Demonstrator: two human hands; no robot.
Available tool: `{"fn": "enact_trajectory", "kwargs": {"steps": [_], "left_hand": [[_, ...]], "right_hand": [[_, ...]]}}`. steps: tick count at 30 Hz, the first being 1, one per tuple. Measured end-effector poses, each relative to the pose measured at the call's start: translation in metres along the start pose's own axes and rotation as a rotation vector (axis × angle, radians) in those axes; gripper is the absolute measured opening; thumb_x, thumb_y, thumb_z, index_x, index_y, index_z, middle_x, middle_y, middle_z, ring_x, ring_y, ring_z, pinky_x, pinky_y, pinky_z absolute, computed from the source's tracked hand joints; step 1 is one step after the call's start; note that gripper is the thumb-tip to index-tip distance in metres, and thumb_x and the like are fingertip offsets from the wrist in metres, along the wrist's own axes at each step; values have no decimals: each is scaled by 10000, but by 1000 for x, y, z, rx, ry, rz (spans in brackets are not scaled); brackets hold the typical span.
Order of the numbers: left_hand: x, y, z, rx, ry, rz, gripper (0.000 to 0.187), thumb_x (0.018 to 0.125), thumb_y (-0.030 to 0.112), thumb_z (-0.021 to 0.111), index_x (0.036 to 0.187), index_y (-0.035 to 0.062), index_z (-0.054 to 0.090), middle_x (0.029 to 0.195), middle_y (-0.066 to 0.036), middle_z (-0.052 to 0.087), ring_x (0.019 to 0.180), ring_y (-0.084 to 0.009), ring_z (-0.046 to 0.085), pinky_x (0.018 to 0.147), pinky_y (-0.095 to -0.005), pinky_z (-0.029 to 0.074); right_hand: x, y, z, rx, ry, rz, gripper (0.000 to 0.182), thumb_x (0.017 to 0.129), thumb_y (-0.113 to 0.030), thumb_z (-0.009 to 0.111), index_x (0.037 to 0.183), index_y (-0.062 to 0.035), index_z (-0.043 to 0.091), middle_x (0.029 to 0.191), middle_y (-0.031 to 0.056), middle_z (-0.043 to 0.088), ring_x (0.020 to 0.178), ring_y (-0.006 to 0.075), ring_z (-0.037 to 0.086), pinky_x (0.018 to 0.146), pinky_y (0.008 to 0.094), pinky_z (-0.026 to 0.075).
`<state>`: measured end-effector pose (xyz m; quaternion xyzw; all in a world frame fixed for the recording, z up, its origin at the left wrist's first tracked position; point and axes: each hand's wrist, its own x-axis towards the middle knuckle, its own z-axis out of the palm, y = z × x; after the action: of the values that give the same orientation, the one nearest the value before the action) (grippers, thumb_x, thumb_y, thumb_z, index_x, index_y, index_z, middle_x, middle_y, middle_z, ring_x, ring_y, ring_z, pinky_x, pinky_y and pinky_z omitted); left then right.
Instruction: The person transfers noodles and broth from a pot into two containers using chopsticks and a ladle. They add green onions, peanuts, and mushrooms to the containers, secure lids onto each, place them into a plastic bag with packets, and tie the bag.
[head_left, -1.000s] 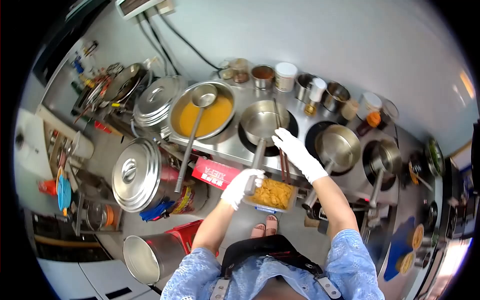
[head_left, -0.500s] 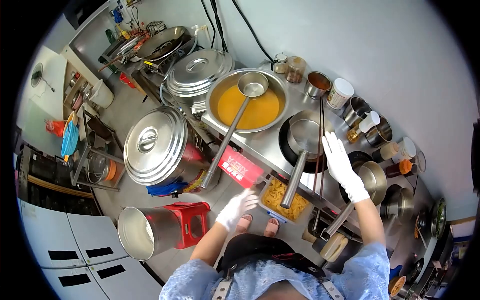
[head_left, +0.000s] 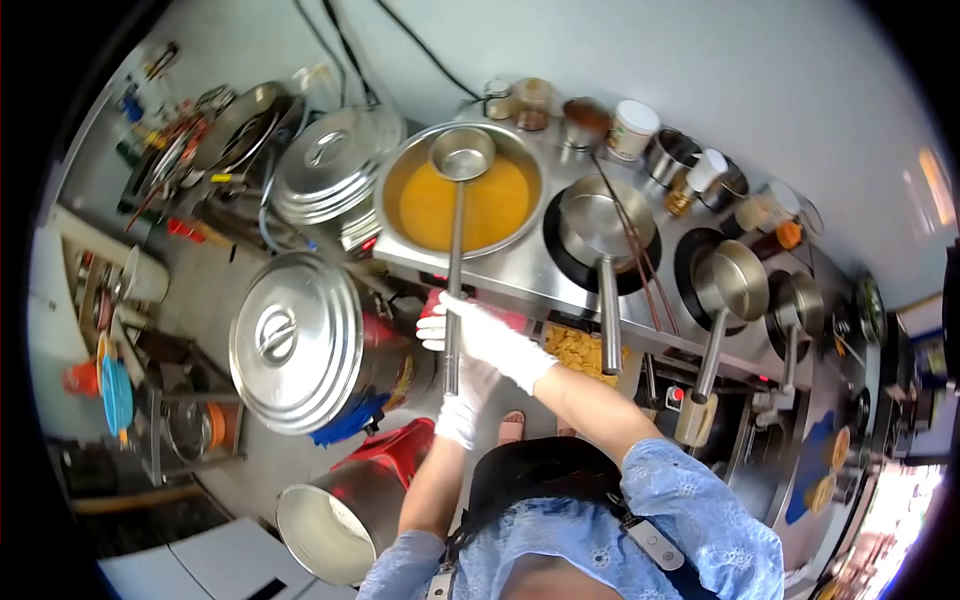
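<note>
A long-handled ladle [head_left: 455, 240] lies across a wide metal basin [head_left: 541, 190] of orange-yellow liquid, its bowl towards the back rim and its handle sticking out over the front. My right hand [head_left: 495, 340], in a white glove, is at that handle, with fingers showing beyond its left side; it appears closed around it. Just below, my gloved left hand [head_left: 468, 400] is close to the handle's lower end. Its fingers are partly hidden by my right hand and blurred, so I cannot make out whether it touches the ladle.
Saucepans [head_left: 600, 225] stand on the steel counter to the right, one with chopsticks [head_left: 632, 240] leaning in it. Jars and metal pots line the wall. A big lidded pot [head_left: 295, 340] stands at left, with a red stool [head_left: 405, 445] and bucket [head_left: 320, 530] below. Yellow food [head_left: 580, 352] sits under the counter edge.
My right hand has moved left from beside the chopsticks to the ladle handle. My left hand has come in under it. The ladle handle has swung to point more straight towards me.
</note>
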<state>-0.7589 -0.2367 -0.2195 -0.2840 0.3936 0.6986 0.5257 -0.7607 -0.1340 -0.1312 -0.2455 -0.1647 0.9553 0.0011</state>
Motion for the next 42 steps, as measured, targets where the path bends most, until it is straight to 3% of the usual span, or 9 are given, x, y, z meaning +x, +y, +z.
{"fn": "enact_trajectory", "kwargs": {"steps": [1, 5, 6, 7, 13, 19, 23, 28, 42], "left_hand": [[56, -24, -37, 50, -489, -17, 497, 987, 360, 313, 1404, 89, 323, 1355, -113, 451, 1286, -251, 386, 1088, -445, 287], [13, -28, 29, -98, -446, 130, 502, 987, 379, 361, 1374, 60, 345, 1343, -86, 463, 1198, -235, 483, 1009, -394, 407], [56, -24, -10, 784, -532, 579, 495, 978, 383, 394, 1337, 42, 386, 1302, -91, 499, 1152, -242, 519, 970, -383, 439], [21, -8, 16, 343, -280, 121, 480, 969, 368, 427, 1302, 22, 424, 1245, -123, 541, 1119, -251, 542, 947, -373, 453], [16, 32, -29, 238, -231, 86, 435, 961, 346, 456, 1239, 12, 473, 1201, -136, 570, 1092, -264, 550, 947, -384, 436], [12, 47, -100, 178, -80, 32, 377, 949, 345, 483, 1187, 56, 527, 1207, -124, 565, 1098, -269, 544, 956, -405, 426], [19, 70, -116, 195, 137, 142, 240, 930, 278, 538, 1031, 68, 599, 851, -62, 625, 726, -211, 619, 660, -341, 524], [10, 109, -64, 336, 281, 500, 134, 906, 216, 578, 884, 103, 646, 623, 12, 562, 484, -116, 523, 462, -253, 449], [19, 136, 22, 428, -3, 699, 143, 944, 168, 539, 967, 55, 624, 679, 16, 565, 526, -61, 500, 496, -199, 427]], "right_hand": [[3, 0, -3, 20, -45, -36, 316, 908, -277, 591, 1024, 12, 541, 858, 153, 634, 782, 257, 640, 719, 368, 535], [-39, -19, 27, -213, 147, -207, 116, 865, -149, 596, 892, -37, 615, 692, 17, 556, 566, 125, 500, 538, 256, 425], [-51, -27, 24, -286, 160, -241, 112, 865, -164, 603, 851, -56, 627, 674, -9, 555, 558, 103, 498, 530, 234, 414], [-64, -38, 26, -440, 260, -265, 124, 864, -171, 607, 790, -72, 612, 645, -25, 535, 526, 88, 475, 490, 217, 383], [-127, -97, 10, -1124, 561, -250, 210, 868, -163, 587, 999, -18, 511, 626, -9, 480, 431, 74, 453, 348, 228, 365], [-155, -117, 7, -1764, 723, -426, 401, 830, -191, 590, 1176, 2, 529, 913, 249, 628, 901, 390, 610, 792, 424, 473], [-167, -111, -6, -2088, 814, -511, 496, 829, -209, 600, 1266, -11, 474, 848, 222, 633, 818, 390, 618, 748, 459, 490], [-179, -126, -22, -2081, 731, -455, 522, 834, -181, 589, 1316, -40, 447, 858, 243, 626, 830, 389, 621, 739, 448, 492], [-161, -148, -37, -1911, 721, -417, 526, 844, -157, 597, 1297, 58, 439, 958, 294, 612, 947, 397, 604, 827, 402, 467]]}}
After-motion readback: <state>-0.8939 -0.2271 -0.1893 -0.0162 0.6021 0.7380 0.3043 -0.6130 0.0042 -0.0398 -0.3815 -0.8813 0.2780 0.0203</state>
